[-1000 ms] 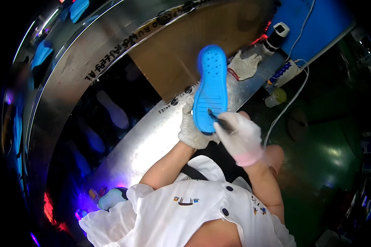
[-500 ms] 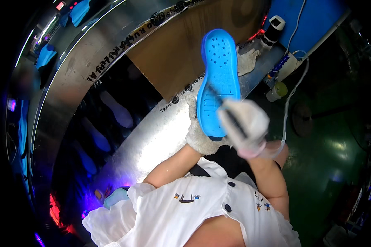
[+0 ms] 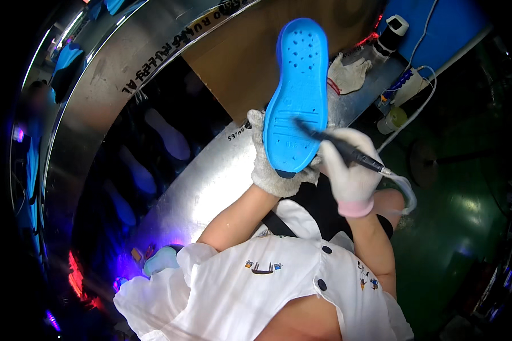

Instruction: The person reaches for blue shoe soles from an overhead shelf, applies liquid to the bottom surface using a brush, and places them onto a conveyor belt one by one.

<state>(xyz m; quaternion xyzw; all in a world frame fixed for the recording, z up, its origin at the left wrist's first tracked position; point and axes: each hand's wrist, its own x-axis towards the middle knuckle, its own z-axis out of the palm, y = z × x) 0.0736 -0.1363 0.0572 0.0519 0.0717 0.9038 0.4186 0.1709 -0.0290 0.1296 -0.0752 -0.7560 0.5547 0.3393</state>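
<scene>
While seemingly pen-touched (image 3: 335, 145), blue sole (image 3: 297, 91) upright in left grip (image 3: 273, 165).

Overhead light is glaring off the curved steel housing (image 3: 210, 187) and pooling on the green floor (image 3: 466, 204), while purple and red glows are showing at the lower left. The fisheye is bending edges, the corners are going black, and the rim is blurring.

left hand (image 3: 273, 170) fingers: hidden behind blue sole (image 3: 297, 91) | pen tool (image 3: 338, 146) tip: blurred
</scene>
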